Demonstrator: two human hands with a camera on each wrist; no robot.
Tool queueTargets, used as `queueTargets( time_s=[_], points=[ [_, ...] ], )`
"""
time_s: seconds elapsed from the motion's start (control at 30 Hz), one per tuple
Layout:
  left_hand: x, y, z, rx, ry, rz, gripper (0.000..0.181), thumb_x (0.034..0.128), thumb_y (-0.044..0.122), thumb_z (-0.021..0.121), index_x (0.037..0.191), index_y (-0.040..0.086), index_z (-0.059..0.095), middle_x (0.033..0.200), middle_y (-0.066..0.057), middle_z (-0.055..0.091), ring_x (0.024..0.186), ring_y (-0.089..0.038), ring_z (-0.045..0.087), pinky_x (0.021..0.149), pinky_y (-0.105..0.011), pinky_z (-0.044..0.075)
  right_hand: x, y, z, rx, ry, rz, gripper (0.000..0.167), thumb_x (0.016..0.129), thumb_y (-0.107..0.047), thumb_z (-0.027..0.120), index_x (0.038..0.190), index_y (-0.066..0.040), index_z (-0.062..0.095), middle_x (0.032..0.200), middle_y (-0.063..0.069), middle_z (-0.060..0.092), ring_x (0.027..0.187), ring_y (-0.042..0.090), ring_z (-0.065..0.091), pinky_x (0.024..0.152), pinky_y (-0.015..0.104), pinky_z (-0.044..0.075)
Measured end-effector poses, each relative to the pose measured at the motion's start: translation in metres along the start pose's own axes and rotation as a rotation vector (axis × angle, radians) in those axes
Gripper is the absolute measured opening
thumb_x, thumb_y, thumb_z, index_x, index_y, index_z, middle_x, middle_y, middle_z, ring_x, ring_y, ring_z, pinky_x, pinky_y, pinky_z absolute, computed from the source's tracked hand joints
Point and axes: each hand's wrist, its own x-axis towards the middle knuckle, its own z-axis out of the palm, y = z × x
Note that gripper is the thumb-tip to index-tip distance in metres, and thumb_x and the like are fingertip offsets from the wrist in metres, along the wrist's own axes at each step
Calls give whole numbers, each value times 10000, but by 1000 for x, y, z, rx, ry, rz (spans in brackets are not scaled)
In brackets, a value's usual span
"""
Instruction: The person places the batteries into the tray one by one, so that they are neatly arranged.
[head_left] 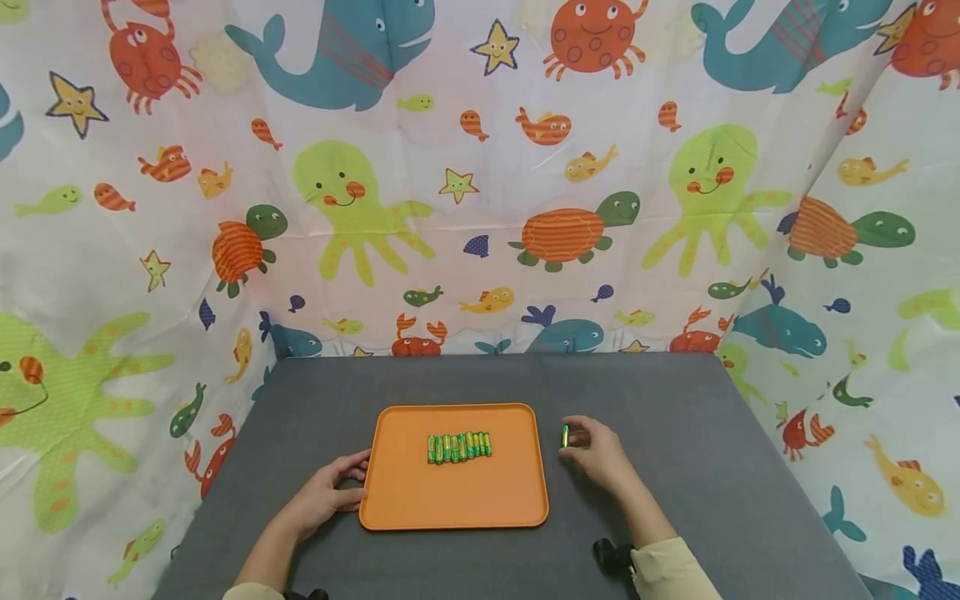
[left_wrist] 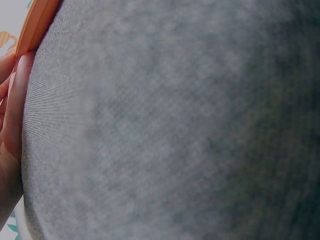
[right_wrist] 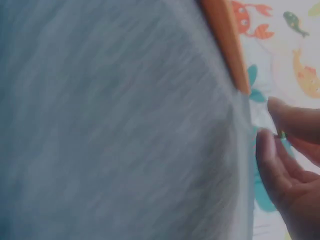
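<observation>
An orange tray [head_left: 454,496] lies on the grey table, with a row of several green and yellow batteries [head_left: 459,447] side by side on it. At the tray's left edge my left hand [head_left: 324,493] rests, its fingertips and thumb touching the rim. In the left wrist view, that hand [left_wrist: 12,120] meets the tray's edge [left_wrist: 40,22] at the far left. To the right of the tray my right hand [head_left: 596,452] pinches a single battery [head_left: 566,435] between thumb and fingers. The right wrist view shows this hand [right_wrist: 295,150] with the battery mostly hidden by its fingers.
The grey tabletop [head_left: 465,379] runs around the tray on all sides. Behind it and at both sides hangs a white curtain [head_left: 450,225] printed with sea animals. A black strap piece [head_left: 611,557] sits at the right wrist.
</observation>
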Motion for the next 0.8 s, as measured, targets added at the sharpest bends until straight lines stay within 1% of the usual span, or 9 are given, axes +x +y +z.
queueTargets(
  time_s=[0.07, 0.13, 0.3, 0.4, 0.5, 0.63, 0.7, 0.8],
  points=[
    [0, 0, 0, -3, 0, -2, 741, 905, 120, 753, 1555, 106, 396, 1357, -167, 463, 1174, -280, 504, 849, -370, 607, 1, -7, 1, 54, 3, -18, 548, 803, -41, 835, 1314, -52, 639, 1212, 127, 685, 998, 252, 706, 754, 350, 595],
    [0, 1, 0, -3, 0, -4, 745, 903, 116, 754, 1556, 104, 395, 1359, -166, 462, 1174, -282, 502, 850, -372, 607, 3, -15, 4, 90, -6, -37, 549, 806, -21, 826, 1321, -48, 635, 1228, 131, 681, 988, 247, 711, 753, 340, 599],
    [0, 1, 0, -6, 6, -12, 750, 897, 107, 757, 1555, 106, 397, 1362, -166, 462, 1180, -288, 497, 851, -373, 607, 6, -34, 16, 144, -67, -44, 527, 826, 11, 796, 1324, -55, 636, 1209, 128, 684, 984, 252, 698, 735, 340, 595],
    [1, 1, 1, -5, 12, -16, 754, 891, 112, 765, 1552, 100, 402, 1357, -165, 466, 1171, -283, 502, 846, -374, 608, 9, -42, 26, 142, -107, -35, 516, 840, 4, 786, 1330, -58, 635, 1188, 113, 688, 997, 270, 687, 732, 343, 590],
    [1, 2, 1, -8, 17, -28, 753, 886, 110, 769, 1547, 99, 409, 1351, -165, 468, 1161, -281, 508, 842, -378, 609, 12, -48, 35, 130, -144, -29, 510, 842, -5, 787, 1327, -57, 637, 1179, 96, 684, 1022, 281, 679, 764, 358, 593],
    [1, 4, 1, -18, 18, -40, 742, 890, 99, 763, 1545, 110, 416, 1350, -162, 469, 1161, -280, 510, 839, -380, 610, 18, -52, 45, 100, -175, -43, 508, 839, -22, 798, 1321, -61, 643, 1170, 93, 687, 1046, 296, 672, 808, 404, 594],
    [1, 5, 1, -18, 19, -41, 737, 894, 98, 759, 1546, 116, 417, 1351, -160, 470, 1162, -279, 511, 838, -377, 610, 20, -54, 50, 88, -187, -51, 506, 834, -27, 803, 1313, -59, 645, 1157, 98, 690, 1045, 302, 667, 797, 415, 593],
    [0, 7, 0, -13, 19, -43, 733, 899, 102, 754, 1548, 120, 414, 1354, -157, 468, 1164, -278, 508, 837, -372, 610, 24, -56, 57, 85, -204, -40, 496, 826, -30, 813, 1295, -66, 654, 1127, 98, 688, 1030, 286, 660, 750, 402, 596]
  ],
)
